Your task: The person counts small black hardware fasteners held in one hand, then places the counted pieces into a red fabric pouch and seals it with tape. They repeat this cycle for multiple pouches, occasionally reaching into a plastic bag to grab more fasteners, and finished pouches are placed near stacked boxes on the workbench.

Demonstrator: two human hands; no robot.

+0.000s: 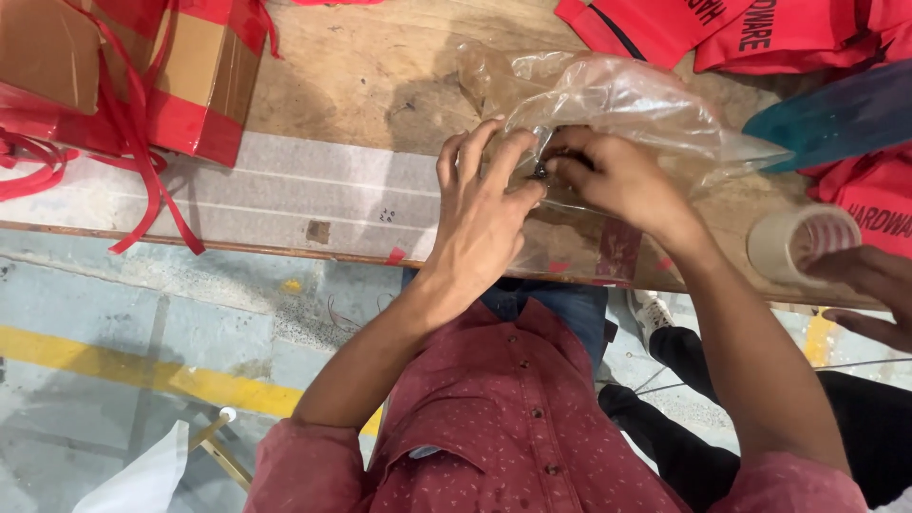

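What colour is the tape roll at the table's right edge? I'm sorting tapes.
The tape roll is pale beige, almost cream, seen in the head view.

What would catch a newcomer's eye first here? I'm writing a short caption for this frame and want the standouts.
First, the two hands meeting at the middle of the wooden table: the left hand and right hand pinch a small dark item at the mouth of a clear plastic bag. Next, the bright red: ribboned boxes at top left and red fabric bags at top right.
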